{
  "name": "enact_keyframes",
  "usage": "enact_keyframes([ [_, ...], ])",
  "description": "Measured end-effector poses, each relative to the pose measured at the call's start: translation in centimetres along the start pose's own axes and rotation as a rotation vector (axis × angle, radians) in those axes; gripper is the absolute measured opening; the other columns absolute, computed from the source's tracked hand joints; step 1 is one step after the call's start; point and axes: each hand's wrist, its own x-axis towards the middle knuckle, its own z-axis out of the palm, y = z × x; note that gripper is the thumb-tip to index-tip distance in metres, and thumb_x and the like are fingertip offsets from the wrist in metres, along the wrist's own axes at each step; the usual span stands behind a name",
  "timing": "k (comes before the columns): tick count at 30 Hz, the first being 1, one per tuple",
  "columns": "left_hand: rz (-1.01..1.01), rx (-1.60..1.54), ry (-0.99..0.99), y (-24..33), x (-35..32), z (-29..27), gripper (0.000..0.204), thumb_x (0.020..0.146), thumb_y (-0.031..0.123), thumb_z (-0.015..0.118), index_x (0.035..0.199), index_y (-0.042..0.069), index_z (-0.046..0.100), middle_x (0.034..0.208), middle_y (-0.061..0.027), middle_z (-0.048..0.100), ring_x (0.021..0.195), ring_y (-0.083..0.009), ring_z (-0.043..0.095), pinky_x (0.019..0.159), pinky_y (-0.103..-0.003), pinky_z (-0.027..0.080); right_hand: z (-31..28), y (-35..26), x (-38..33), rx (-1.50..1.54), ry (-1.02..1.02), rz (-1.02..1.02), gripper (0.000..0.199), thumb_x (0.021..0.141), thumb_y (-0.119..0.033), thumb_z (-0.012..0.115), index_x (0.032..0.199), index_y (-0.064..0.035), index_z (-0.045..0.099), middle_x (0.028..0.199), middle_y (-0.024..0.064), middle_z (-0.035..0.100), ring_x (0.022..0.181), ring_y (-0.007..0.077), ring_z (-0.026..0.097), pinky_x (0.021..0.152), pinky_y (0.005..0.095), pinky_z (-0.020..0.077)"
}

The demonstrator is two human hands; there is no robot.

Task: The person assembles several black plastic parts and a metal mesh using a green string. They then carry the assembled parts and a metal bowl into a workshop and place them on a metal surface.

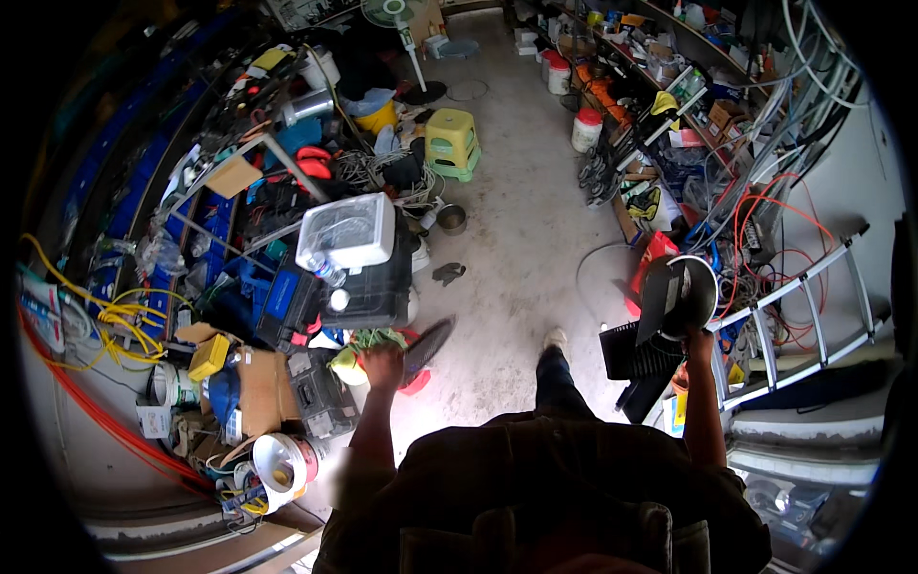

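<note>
Our right hand [699,344] is closed on the edge of one dark round container [690,298], one black ribbed piece [631,356] just left of that grip. Our left hand [382,366] is beside one dark flat thing [430,346]; we cannot tell whether its fingers grasp it. Ahead of the left hand we count one white box [346,230] and one bottle [327,270]; right of the right hand, one ladder [764,346]; well ahead of it, three red-lidded buckets [586,131].
</note>
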Motion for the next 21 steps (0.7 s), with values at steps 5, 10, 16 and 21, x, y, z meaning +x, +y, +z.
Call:
enact_keyframes([
  [5,0.026,-0.101,0.113,3.5,17.6,3.4,0.005,0.067,0.019,0.060,0.067,0.014,0.059,0.067,-0.0035,0.058,0.071,-0.0223,0.054,0.070,-0.039,0.034,7.7,-3.8,14.2,-0.008,-0.014,-0.010,0.022,0.072,-0.018,0.059,0.056,-0.0062,0.049,0.045,0.0027,0.046,0.034,0.0124,0.040,0.033,0.0265,0.0281],
  [10,0.017,-0.127,0.128,5.9,32.8,4.9,0.005,0.066,0.016,0.060,0.064,0.013,0.057,0.067,-0.0028,0.058,0.069,-0.0211,0.053,0.071,-0.038,0.033,15.9,-8.8,27.8,-0.040,-0.057,0.064,0.018,0.072,-0.015,0.058,0.059,-0.0056,0.050,0.046,0.0031,0.046,0.035,0.0139,0.042,0.034,0.0267,0.0288],
  [16,0.020,-0.122,0.083,6.5,48.4,10.4,0.004,0.066,0.012,0.059,0.067,0.012,0.055,0.062,-0.0042,0.053,0.068,-0.0223,0.052,0.067,-0.038,0.033,27.6,-18.2,43.0,-0.047,-0.131,0.001,0.019,0.072,-0.016,0.059,0.058,-0.0052,0.051,0.046,0.0036,0.047,0.035,0.0129,0.043,0.034,0.0256,0.0292],
  [21,0.100,-0.090,-0.031,5.7,63.2,18.5,0.006,0.067,0.016,0.057,0.063,0.011,0.056,0.064,-0.0044,0.054,0.069,-0.0222,0.052,0.069,-0.038,0.032,37.6,-25.3,56.2,-0.012,-0.167,-0.025,0.021,0.073,-0.017,0.058,0.058,-0.0047,0.051,0.046,0.0050,0.048,0.035,0.0132,0.044,0.034,0.0258,0.0302],
])
